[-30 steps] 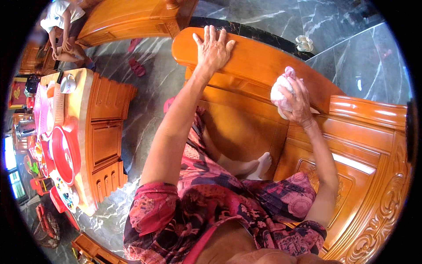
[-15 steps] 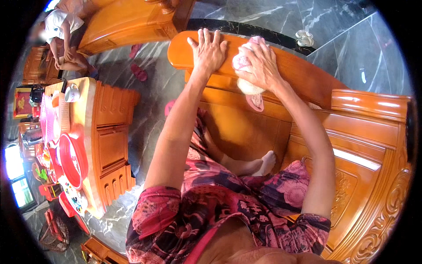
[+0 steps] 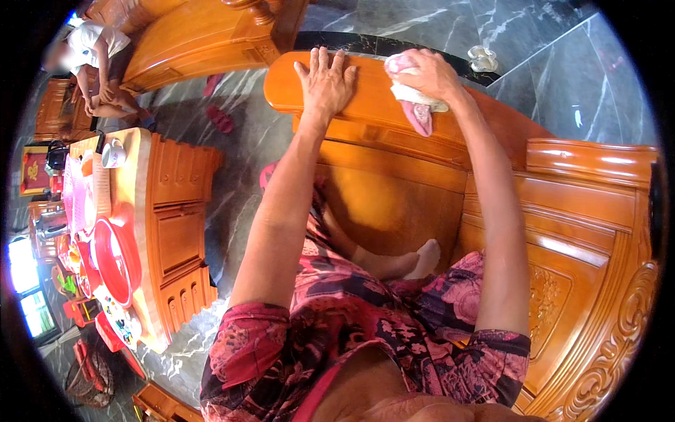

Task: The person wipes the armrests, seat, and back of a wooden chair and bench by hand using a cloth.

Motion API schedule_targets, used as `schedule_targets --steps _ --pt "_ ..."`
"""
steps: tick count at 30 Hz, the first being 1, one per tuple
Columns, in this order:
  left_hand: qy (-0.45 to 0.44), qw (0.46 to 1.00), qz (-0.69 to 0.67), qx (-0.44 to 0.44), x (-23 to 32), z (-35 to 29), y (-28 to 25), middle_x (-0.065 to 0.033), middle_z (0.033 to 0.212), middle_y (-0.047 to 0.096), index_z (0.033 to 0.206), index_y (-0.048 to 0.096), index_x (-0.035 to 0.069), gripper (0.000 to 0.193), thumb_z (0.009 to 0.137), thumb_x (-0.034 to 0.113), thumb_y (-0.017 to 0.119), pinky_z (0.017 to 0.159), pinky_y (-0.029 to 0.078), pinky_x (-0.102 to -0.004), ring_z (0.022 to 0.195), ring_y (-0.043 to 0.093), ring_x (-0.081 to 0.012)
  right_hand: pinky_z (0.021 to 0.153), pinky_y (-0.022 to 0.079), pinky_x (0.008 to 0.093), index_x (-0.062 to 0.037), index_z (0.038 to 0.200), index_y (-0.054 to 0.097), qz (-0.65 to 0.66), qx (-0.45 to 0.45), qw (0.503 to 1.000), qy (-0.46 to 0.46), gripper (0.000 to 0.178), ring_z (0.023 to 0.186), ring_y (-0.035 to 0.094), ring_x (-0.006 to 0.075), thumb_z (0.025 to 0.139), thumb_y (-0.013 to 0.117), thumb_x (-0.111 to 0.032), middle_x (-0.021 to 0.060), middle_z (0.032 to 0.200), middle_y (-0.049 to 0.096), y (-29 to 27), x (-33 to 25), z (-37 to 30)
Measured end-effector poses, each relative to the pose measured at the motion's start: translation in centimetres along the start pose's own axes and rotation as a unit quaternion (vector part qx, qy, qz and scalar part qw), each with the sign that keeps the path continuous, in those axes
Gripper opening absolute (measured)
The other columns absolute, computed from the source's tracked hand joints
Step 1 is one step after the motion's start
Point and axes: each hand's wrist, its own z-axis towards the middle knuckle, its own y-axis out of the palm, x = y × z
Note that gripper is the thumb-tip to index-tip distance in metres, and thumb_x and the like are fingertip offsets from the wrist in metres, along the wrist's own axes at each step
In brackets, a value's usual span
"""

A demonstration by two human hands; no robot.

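Note:
My left hand (image 3: 327, 86) lies flat on the left end of a glossy wooden armrest (image 3: 376, 89), fingers spread and holding nothing. My right hand (image 3: 434, 76) is closed over a pink and white cloth (image 3: 417, 114) and presses it on the far edge of the same armrest. One pink corner of the cloth hangs over the near side. The armrest belongs to a carved wooden bench (image 3: 394, 190), and my foot in a light sock (image 3: 426, 259) rests on its seat.
To the left stands a wooden table (image 3: 144, 183) with a red basin (image 3: 116, 260), a white mug (image 3: 114, 152) and other items. A person (image 3: 102, 56) sits at the upper left. Pink slippers (image 3: 220, 118) lie on the marble floor; a small pale object (image 3: 483, 59) is beyond the armrest.
My right hand has slid the cloth slightly right and toward the armrest's far edge, and the cloth's hanging end has risen with it. My left hand stays in place on the wood.

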Motion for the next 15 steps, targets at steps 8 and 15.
schedule_targets --steps 8,15 --pt "0.004 1.000 0.003 0.014 -0.4 -0.1 0.2 -0.0137 0.139 0.044 0.133 0.051 0.014 0.048 0.096 0.044 0.043 0.107 0.020 -0.0648 0.135 0.034 -0.0340 0.091 0.048 0.0437 -0.0057 0.123 0.059 0.036 -0.013 0.995 0.091 0.081 0.108 0.060 0.0334 0.073 0.061 -0.069 0.0202 0.119 0.061 -3.7 7.6 -4.3" --pt "0.006 1.000 0.008 0.002 -0.4 0.0 0.2 -0.0142 0.140 0.043 0.134 0.050 0.015 0.047 0.097 0.043 0.044 0.108 0.020 -0.0643 0.136 0.033 -0.0334 0.100 0.041 0.0439 -0.0026 0.131 0.054 -0.001 0.040 0.991 0.125 0.082 0.117 0.054 0.0392 0.078 0.057 -0.065 0.0248 0.127 0.056 -5.2 15.2 -8.3"
